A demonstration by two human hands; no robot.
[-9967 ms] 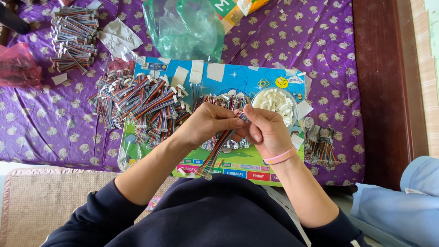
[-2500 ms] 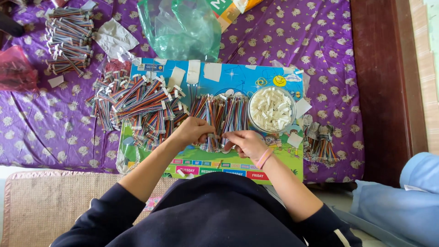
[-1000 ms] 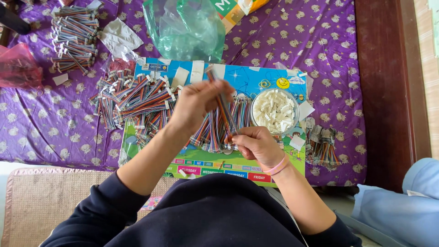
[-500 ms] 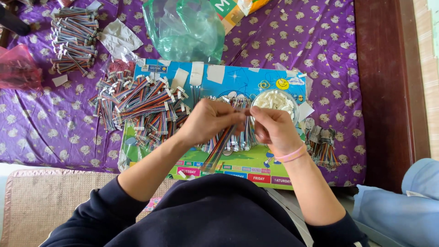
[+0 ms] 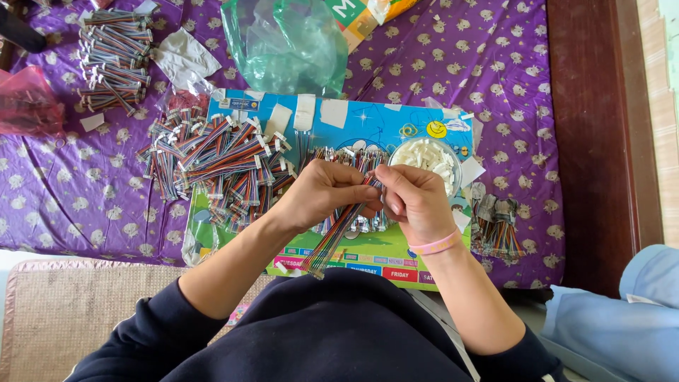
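Note:
My left hand (image 5: 322, 192) grips a flat multicoloured ribbon cable (image 5: 332, 237) that hangs down and to the left toward my body. My right hand (image 5: 416, 201), with a pink band on the wrist, pinches the cable's upper end beside the left fingers. Both hands hover over a colourful picture board (image 5: 368, 127). Under them lies a row of loose ribbon cables (image 5: 346, 157). A round clear bowl of small white connectors (image 5: 426, 155) sits just above my right hand.
A heap of finished ribbon cables (image 5: 212, 163) lies left on the board, another pile (image 5: 113, 60) at far left. A green plastic bag (image 5: 286, 42) sits behind, a pink bag (image 5: 28, 102) at the left edge, a small cable bundle (image 5: 498, 230) at right. Purple patterned cloth (image 5: 509, 92) covers the surface.
Over the last seconds my hands picked a cable off the row, lifted it, and brought both hands together on its upper end. In the last half second they barely shifted.

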